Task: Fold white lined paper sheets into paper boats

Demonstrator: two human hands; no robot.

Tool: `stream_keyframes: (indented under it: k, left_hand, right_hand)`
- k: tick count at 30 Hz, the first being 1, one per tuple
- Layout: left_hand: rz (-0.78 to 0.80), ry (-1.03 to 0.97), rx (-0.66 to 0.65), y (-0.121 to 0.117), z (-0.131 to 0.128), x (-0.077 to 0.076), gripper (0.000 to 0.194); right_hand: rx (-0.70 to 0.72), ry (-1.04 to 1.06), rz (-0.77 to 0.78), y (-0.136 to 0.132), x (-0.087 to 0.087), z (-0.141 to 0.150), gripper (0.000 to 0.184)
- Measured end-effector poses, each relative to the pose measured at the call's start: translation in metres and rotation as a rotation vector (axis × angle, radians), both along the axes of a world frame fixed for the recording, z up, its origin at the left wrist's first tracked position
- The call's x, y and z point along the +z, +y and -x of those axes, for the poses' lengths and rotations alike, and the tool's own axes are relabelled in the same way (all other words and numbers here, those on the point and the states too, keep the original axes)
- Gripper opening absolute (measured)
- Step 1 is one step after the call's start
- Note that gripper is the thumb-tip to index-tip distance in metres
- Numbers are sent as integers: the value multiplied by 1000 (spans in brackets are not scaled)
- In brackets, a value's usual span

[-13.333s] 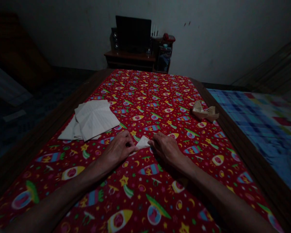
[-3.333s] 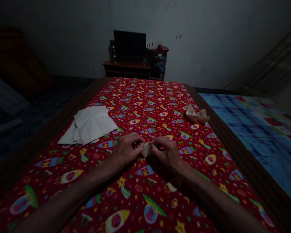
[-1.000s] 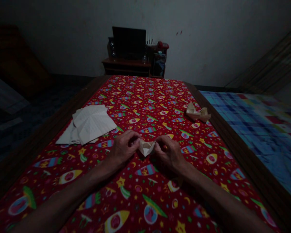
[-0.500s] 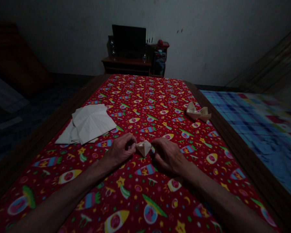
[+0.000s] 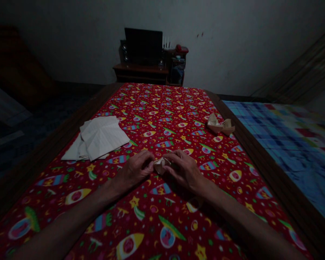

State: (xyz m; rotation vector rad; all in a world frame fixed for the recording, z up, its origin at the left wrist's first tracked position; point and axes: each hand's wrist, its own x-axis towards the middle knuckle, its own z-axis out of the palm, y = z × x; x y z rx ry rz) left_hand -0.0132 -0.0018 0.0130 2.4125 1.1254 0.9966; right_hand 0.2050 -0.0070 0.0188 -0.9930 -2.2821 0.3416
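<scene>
A small piece of folded paper (image 5: 159, 166) is held just above or on the red patterned cloth (image 5: 162, 213), between my two hands. My left hand (image 5: 138, 165) pinches its left side between thumb and fingers. From the right, my right hand (image 5: 184, 169) grips it with the thumb in front and the fingers over its top edge. Part of the paper is hidden behind the fingers. To the left lies a stack of creased white paper sheets (image 5: 105, 137), fanned a little. At the right, folded paper boats (image 5: 220, 125) rest on the cloth.
The cloth covers a table with a dark wooden border (image 5: 256, 162). Beyond its far end stand a black monitor (image 5: 143, 44) on a wooden desk (image 5: 141, 69) and a red telephone (image 5: 182, 49). Right of the table lies a blue checked cover (image 5: 281, 144).
My right hand has moved left and closed on the folded paper, which it stood apart from before. The left hand keeps its pinch. The paper has shifted slightly.
</scene>
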Motion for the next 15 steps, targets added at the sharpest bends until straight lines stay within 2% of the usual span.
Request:
stream_keyframes:
  k: [2, 4, 10, 15]
  left_hand:
    - [-1, 2, -11, -1, -1, 1, 8]
    - [-7, 0, 15, -1, -2, 2, 8]
    - [4, -54, 250, 4, -2, 5, 6]
    - [-23, -46, 250, 5, -1, 8, 7]
  right_hand:
    - [-4, 7, 2, -1, 1, 2, 22]
    - [-4, 19, 10, -1, 1, 2, 12]
    - [-35, 71, 59, 0, -1, -5, 5]
    - [-45, 48, 144, 0, -1, -11, 3]
